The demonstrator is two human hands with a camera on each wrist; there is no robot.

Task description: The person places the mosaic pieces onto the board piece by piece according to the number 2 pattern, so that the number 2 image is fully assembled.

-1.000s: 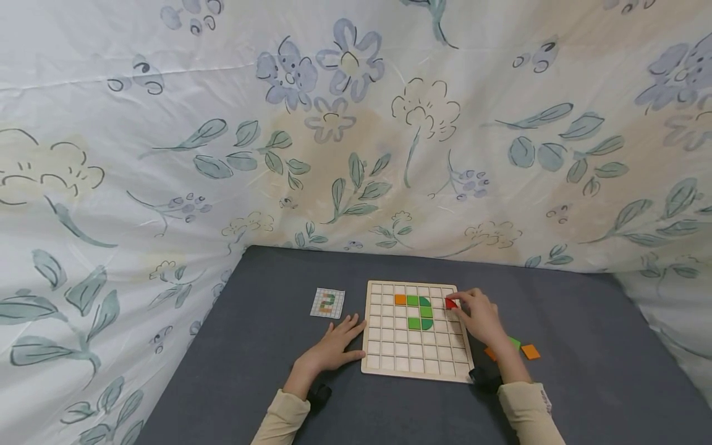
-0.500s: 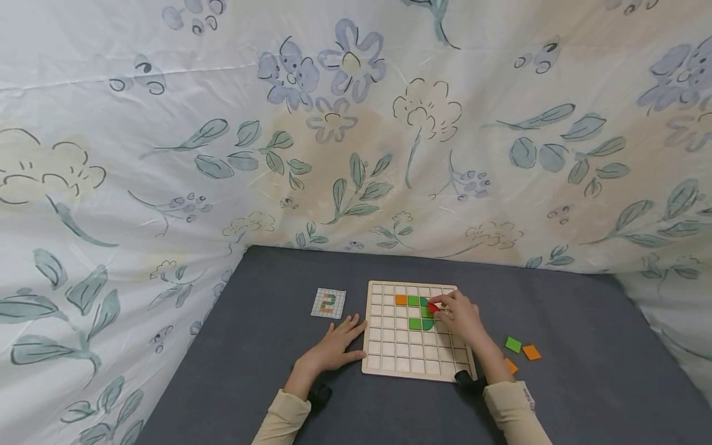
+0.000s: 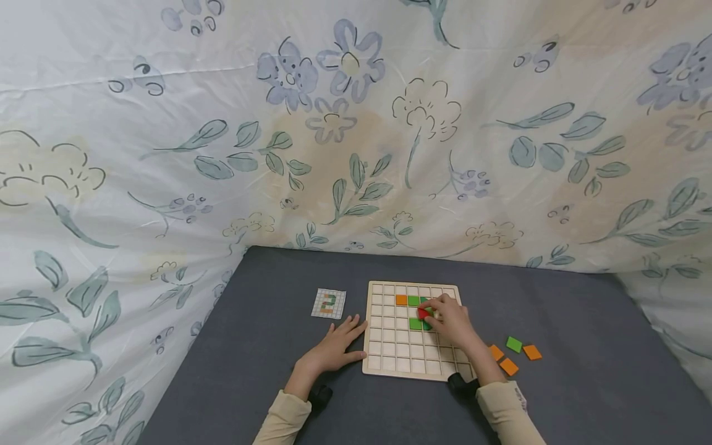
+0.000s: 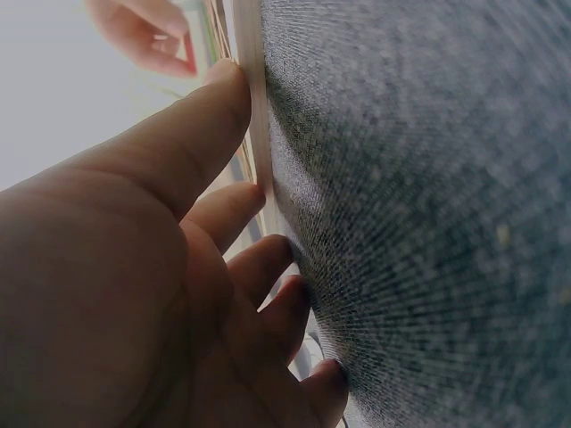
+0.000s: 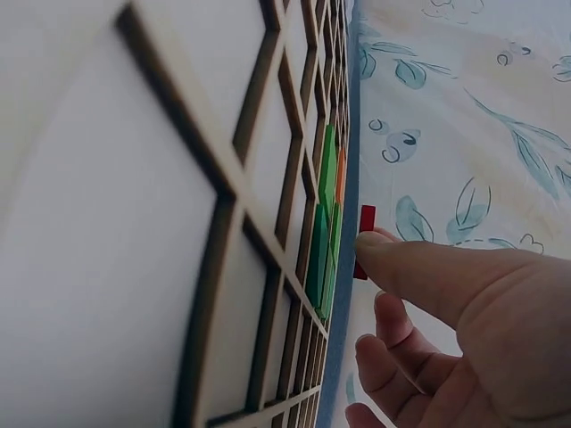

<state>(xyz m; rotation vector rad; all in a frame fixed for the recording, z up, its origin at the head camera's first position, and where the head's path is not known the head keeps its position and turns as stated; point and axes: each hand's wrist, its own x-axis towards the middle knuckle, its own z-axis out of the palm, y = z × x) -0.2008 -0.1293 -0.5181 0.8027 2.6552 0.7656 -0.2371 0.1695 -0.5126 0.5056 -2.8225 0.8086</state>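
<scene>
My right hand [image 3: 453, 322] pinches a small red tile [image 3: 423, 314] between thumb and fingers, just over the wooden grid board [image 3: 397, 349]. In the right wrist view the red tile [image 5: 367, 218] stands on edge, apart from the board. Below it in the grid lie green tiles [image 3: 415, 324], partly covered by the right hand. An orange tile [image 3: 401, 300] sits in the same row as a green square [image 3: 413, 301]. My left hand [image 3: 329, 349] lies with fingers spread, its fingertips touching the board's left edge; the left wrist view shows the thumb [image 4: 227, 89] against that edge.
A small printed card [image 3: 329, 303] with a coloured grid pattern lies left of the board. Right of the board, by my right forearm, are a loose green tile [image 3: 514, 344] and orange tiles [image 3: 532, 352]. A floral cloth [image 3: 356, 123] hangs behind the dark table [image 3: 278, 272].
My right hand has carried the red tile leftward from the board's right edge to over the green tiles. More loose orange tiles now show beside the forearm. The left hand stays put.
</scene>
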